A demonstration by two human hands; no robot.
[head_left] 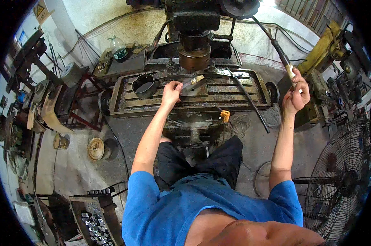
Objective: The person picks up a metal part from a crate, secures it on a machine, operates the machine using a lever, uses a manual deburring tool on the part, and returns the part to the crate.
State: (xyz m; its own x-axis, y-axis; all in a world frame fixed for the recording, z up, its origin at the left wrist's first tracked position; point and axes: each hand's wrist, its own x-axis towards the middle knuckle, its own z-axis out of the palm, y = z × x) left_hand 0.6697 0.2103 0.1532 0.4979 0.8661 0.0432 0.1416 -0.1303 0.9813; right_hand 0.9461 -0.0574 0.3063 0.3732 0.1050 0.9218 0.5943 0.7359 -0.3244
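My left hand [172, 93] is closed round the handle of a flat brush [192, 81], whose pale end points right over the slotted machine table [152, 105]. Just above the brush hangs the round brown spindle head [194, 56] of a drilling or milling machine. Out to the right, my right hand [298, 95] wraps round the light-coloured end of a long dark lever [279, 50] that slopes down from the machine. A small white thing shows at the fingers of that hand; its kind is unclear. Left of my left hand, a black pot [144, 85] with dark contents stands on the table.
A long bar with a crosspiece [247, 97] lies across the table's right side, overhanging the front edge. A yellow-orange object [225, 115] sits at the front edge. A large fan [343, 178] stands right, a bin of metal pieces [96, 227] lower left, a plastic bottle [118, 50] behind.
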